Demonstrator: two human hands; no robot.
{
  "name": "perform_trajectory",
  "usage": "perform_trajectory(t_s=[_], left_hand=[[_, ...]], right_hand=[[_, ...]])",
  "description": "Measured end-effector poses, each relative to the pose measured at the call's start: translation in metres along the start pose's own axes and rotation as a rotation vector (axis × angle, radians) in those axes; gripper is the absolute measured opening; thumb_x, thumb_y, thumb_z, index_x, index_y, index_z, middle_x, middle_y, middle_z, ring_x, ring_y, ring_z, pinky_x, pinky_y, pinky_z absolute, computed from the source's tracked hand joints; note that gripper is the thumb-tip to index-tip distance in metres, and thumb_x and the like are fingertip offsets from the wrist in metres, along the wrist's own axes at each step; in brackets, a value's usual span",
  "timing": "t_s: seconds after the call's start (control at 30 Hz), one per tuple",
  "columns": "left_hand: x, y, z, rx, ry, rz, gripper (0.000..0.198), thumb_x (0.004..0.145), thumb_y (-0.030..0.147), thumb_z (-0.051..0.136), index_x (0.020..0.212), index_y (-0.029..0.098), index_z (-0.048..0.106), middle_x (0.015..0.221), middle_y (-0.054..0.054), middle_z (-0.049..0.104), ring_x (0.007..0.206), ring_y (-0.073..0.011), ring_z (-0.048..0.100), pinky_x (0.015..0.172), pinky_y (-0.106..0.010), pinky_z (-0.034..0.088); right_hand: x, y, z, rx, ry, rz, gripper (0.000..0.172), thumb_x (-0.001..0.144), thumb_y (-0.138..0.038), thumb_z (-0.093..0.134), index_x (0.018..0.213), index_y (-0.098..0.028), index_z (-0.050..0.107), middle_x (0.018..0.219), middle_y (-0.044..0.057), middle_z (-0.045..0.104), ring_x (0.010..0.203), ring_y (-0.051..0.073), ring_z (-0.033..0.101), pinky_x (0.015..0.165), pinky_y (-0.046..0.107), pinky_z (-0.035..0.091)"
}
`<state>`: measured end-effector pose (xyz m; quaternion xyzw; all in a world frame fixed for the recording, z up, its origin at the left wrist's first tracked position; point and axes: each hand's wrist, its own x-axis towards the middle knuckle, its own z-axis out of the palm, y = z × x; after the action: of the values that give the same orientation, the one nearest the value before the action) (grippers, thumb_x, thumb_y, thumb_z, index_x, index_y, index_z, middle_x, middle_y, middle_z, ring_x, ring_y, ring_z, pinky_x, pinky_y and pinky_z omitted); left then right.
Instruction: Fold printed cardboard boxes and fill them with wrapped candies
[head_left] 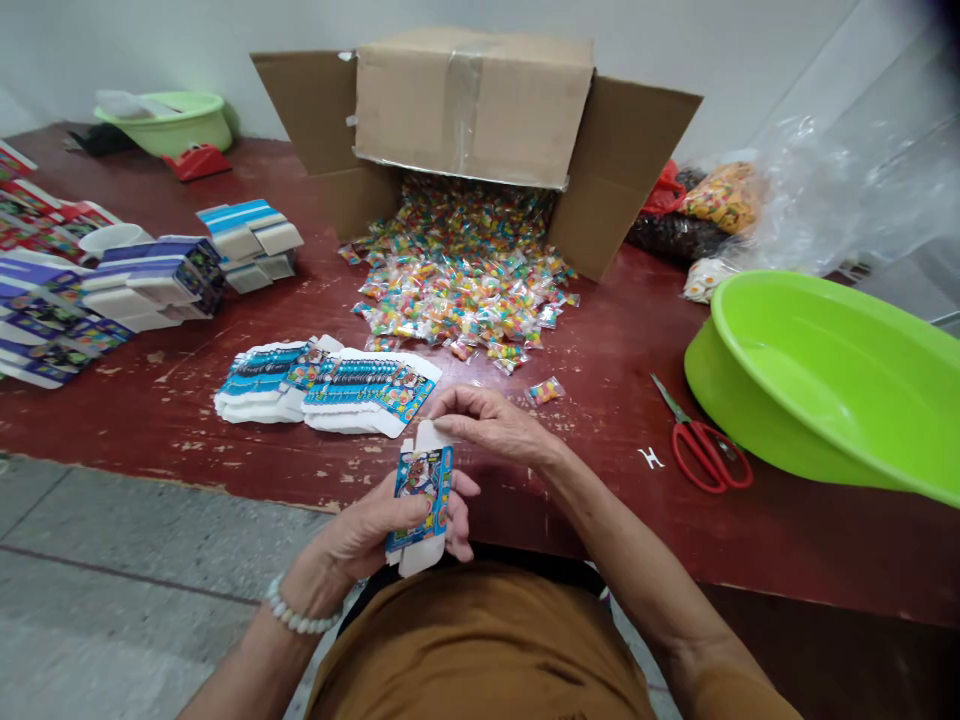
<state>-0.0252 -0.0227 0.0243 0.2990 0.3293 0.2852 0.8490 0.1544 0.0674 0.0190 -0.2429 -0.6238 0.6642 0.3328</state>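
A small blue printed carton (424, 492) with white end flaps is in my left hand (375, 520), thumb across its front and fingers behind it. At its top, my right hand (491, 420) pinches the white flap between thumb and fingers. The flaps at the bottom end hang loose. Just beyond my hands, rows of flat blue cartons (352, 390) lie fanned on the table. A pile of small clear candy packets (465, 290) with colourful sweets spills from a cardboard box (472, 105) tipped toward me. One candy packet (546, 390) lies apart near my right hand.
Red-handled scissors (701, 445) lie beside a big green basin (795, 400) on the right of the dark red table (600, 520). Stacked purple cartons (150, 280) and more blue cartons (251, 240) stand left. A red tape dispenser (196, 162) and another green basin (180, 125) sit at the back.
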Motion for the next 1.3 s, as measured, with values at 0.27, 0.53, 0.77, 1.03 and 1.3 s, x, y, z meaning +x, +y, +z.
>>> perform_trajectory(t_s=[0.27, 0.53, 0.77, 1.03, 1.3], left_hand=[[-0.001, -0.012, -0.005, -0.057, 0.115, 0.135, 0.038, 0.072, 0.035, 0.085, 0.101, 0.015, 0.071, 0.085, -0.009, 0.077, 0.076, -0.0254, 0.076, 0.075, -0.035, 0.062], [0.003, -0.013, -0.005, -0.045, 0.123, 0.193, 0.049, 0.064, 0.048, 0.089, 0.099, 0.017, 0.072, 0.083, -0.009, 0.079, 0.071, -0.024, 0.077, 0.068, -0.031, 0.063], [0.001, -0.012, 0.0, -0.053, 0.144, 0.182, 0.051, 0.061, 0.052, 0.089, 0.093, 0.016, 0.071, 0.078, -0.009, 0.079, 0.069, -0.0259, 0.077, 0.066, -0.031, 0.063], [0.003, -0.008, 0.002, -0.061, 0.178, 0.145, 0.053, 0.059, 0.051, 0.091, 0.094, 0.015, 0.072, 0.078, -0.01, 0.079, 0.066, -0.025, 0.076, 0.063, -0.03, 0.063], [0.0, -0.008, -0.026, -0.165, 0.229, 0.11, 0.058, 0.062, 0.057, 0.087, 0.1, 0.014, 0.075, 0.094, -0.013, 0.08, 0.081, -0.0287, 0.078, 0.075, -0.037, 0.064]], right_hand=[[-0.012, 0.008, 0.016, 0.19, 0.064, 0.07, 0.039, 0.086, -0.042, 0.072, 0.117, -0.022, 0.061, 0.095, 0.001, 0.064, 0.076, 0.011, 0.06, 0.069, 0.023, 0.05], [-0.019, 0.015, 0.03, -0.474, 0.262, -0.261, 0.055, 0.083, -0.031, 0.076, 0.133, -0.029, 0.054, 0.134, 0.009, 0.053, 0.113, 0.023, 0.057, 0.097, 0.042, 0.05], [-0.021, 0.014, 0.032, -0.637, 0.278, -0.318, 0.049, 0.078, -0.033, 0.082, 0.119, -0.026, 0.055, 0.134, 0.01, 0.039, 0.132, 0.026, 0.044, 0.11, 0.046, 0.043], [-0.016, 0.012, 0.026, -0.558, 0.097, -0.298, 0.03, 0.079, -0.029, 0.081, 0.098, -0.022, 0.059, 0.122, 0.008, 0.048, 0.119, 0.022, 0.05, 0.103, 0.041, 0.046], [-0.033, 0.002, 0.0, -0.097, 0.079, -0.035, 0.024, 0.082, -0.034, 0.077, 0.075, -0.019, 0.06, 0.142, 0.005, 0.046, 0.118, 0.021, 0.056, 0.091, 0.036, 0.052]])
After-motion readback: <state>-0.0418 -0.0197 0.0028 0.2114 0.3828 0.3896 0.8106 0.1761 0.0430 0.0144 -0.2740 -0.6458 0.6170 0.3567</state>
